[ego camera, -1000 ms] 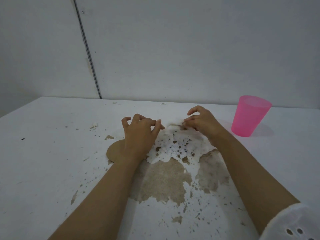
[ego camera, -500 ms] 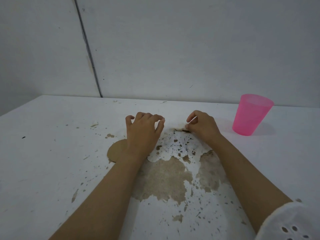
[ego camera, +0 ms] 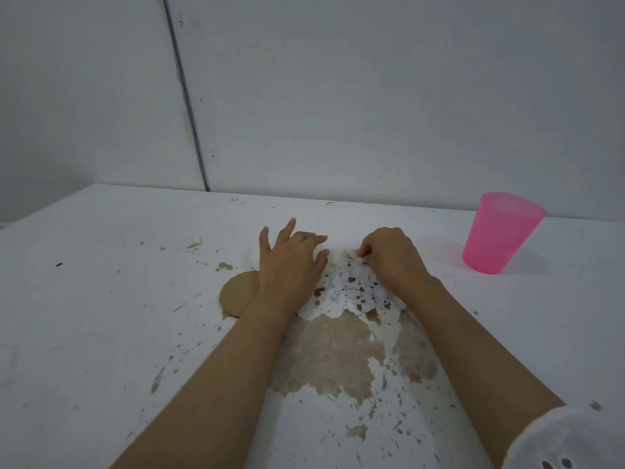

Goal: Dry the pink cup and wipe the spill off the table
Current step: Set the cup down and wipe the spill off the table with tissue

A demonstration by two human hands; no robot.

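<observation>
The left hand (ego camera: 291,262) has uncurled and now presses flat, fingers spread, while the right hand (ego camera: 389,255) pinches the tissue's (ego camera: 351,286) corner; wiping looks imminent, pink cup (ego camera: 500,231) untouched

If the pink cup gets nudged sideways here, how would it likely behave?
The pink cup looks like thin translucent plastic, so probably light and easily slid. It stands upright on its narrower base, so a high push might tip it; once tipped, it would probably roll.

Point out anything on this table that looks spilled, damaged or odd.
The white table has large brown patches and specks between the forearms, either spill or peeled surface. A flecked white paper sheet lies under both hands; the right hand pinches its corner. The upright pink plastic cup looks fine.
</observation>
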